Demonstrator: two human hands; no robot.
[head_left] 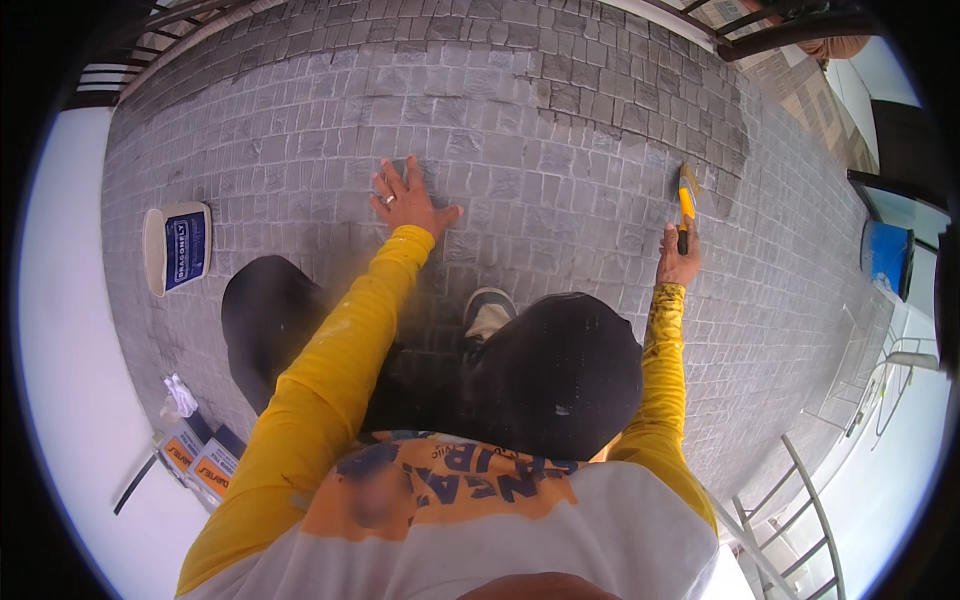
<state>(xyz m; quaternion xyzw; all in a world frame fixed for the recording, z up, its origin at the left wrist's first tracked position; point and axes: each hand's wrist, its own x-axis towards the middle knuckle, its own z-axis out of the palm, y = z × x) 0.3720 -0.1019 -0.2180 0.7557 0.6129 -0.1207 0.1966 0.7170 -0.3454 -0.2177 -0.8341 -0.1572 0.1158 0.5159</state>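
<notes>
My left hand [408, 200] lies on the grey cobble-patterned paving [500, 180], fingers spread, a ring on one finger. My right hand [676, 255] grips the black and yellow handle of a brush [686, 195], whose tip is at the paving near the edge of a darker patch [640, 95]. The darker surface runs along the top and upper right; the paving around my hands is lighter grey. My dark-trousered knees are bent below my hands, with one shoe [490, 315] visible between them. A white container with a blue label [178, 248] stands to the left of my left hand.
Boxes [210, 460] and a white cloth [180, 398] lie beside the left white wall. Dark railings [750, 42] border the top corners. At right are a blue object [885, 255], metal frames [890, 370] and, lower down, a metal ladder [790, 510].
</notes>
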